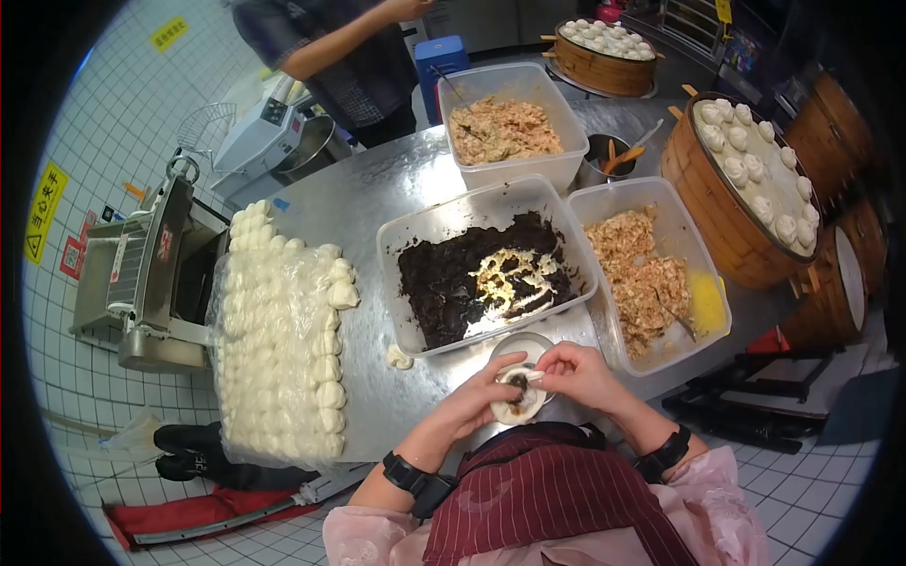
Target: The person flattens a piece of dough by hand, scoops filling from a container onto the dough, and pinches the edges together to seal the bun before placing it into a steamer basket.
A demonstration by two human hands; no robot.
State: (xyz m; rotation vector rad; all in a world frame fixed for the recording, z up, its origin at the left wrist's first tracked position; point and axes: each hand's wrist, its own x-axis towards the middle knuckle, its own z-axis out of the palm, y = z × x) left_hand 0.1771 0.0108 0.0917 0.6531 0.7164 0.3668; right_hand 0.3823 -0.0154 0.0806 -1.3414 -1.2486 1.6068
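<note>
Maroon pinstriped apron (557, 500), white dough (517, 407)

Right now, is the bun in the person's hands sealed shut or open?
Open. Dark filling shows through the top of the bun, whose dough edge the left hand and right hand pinch.

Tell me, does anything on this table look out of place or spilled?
One small dough piece lies alone on the steel table, beside the tub of dark filling, apart from the dough rows under plastic. Nothing looks spilled.
</note>
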